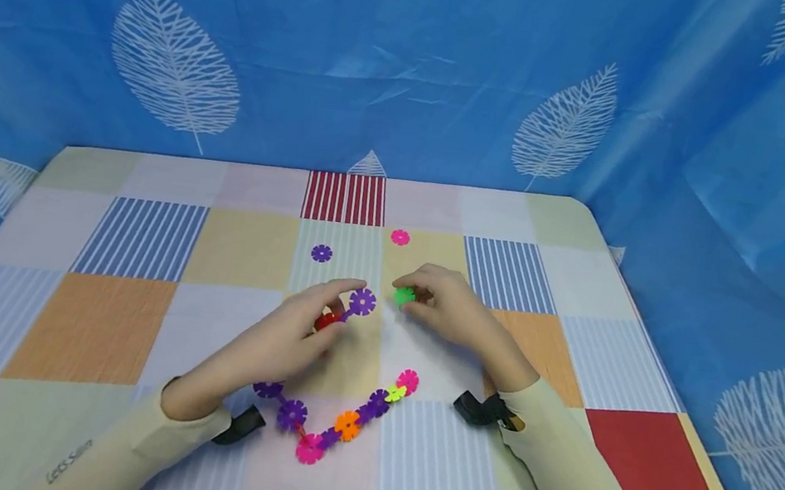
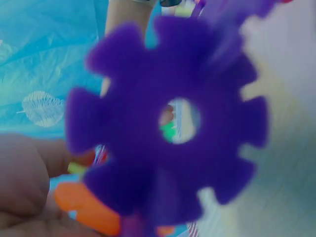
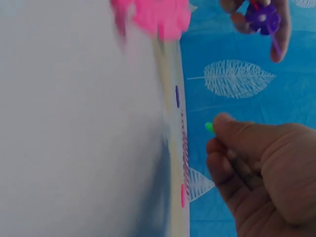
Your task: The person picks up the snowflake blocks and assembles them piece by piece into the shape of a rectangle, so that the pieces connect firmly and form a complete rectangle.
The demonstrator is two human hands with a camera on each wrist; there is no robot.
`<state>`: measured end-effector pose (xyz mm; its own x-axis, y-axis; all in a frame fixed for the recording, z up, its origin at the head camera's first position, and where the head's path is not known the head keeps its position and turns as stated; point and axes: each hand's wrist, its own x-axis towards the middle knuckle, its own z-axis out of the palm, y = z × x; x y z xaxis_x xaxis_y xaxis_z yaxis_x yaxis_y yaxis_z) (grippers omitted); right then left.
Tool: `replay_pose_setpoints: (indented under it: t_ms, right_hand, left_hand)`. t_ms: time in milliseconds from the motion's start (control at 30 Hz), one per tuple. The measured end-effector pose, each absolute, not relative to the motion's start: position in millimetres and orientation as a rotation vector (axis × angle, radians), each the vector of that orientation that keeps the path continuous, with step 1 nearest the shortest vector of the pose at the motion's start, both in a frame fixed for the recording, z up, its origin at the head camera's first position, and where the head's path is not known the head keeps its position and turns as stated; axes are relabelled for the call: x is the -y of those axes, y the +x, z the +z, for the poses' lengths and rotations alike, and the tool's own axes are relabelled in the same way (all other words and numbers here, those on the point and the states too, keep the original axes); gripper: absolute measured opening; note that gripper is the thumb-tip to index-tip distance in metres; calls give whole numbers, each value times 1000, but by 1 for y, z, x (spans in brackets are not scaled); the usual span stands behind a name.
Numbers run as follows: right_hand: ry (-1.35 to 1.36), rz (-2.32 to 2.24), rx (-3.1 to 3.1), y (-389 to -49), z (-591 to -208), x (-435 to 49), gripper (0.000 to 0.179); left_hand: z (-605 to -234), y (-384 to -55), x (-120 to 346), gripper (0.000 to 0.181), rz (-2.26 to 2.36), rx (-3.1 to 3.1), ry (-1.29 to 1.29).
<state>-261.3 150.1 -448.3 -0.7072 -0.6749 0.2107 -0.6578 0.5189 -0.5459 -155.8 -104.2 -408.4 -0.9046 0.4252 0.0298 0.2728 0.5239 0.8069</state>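
Note:
My left hand point(image 1: 287, 339) holds snowflake-shaped interlocking discs, among them a red disc point(image 1: 327, 320) and a purple disc point(image 1: 363, 302) at the fingertips. An orange disc point(image 2: 89, 206) lies against its fingers in the left wrist view. A string of joined discs, with an orange disc point(image 1: 348, 425) and pink disc point(image 1: 310, 449), curves below this hand; whether it joins the held discs is hidden. Between thumb and fingers, my right hand point(image 1: 450, 307) pinches a green disc point(image 1: 404, 296), apart from the purple one. A near purple disc point(image 2: 128, 123) fills much of the left wrist view.
A loose purple disc point(image 1: 321, 253) and a loose pink disc point(image 1: 400, 238) lie farther back on the patchwork tablecloth point(image 1: 249, 250). Blue curtain point(image 1: 404, 54) with white leaf prints hangs behind the table and along its sides.

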Motion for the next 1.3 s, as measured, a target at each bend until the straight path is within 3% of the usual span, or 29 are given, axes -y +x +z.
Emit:
replay_pose_setpoints:
  t_ms: [267, 633, 1033, 1300]
  right_hand:
    - [-1252, -1277, -2582, -240, -438, -159, 35]
    - [-957, -1997, -2063, -220, -437, -149, 29]
    - [-915, -2103, -1823, -216, -450, -141, 45]
    - [-922, -2143, -1800, -214, -453, -137, 55]
  left_hand:
    - [-420, -153, 92, 56, 1835, -2294, 233]
    - [-416, -154, 95, 56, 1794, -2476, 438]
    - [-413, -159, 102, 63, 1632, -2512, 674]
    - [-409, -163, 108, 62, 1631, -2365, 637]
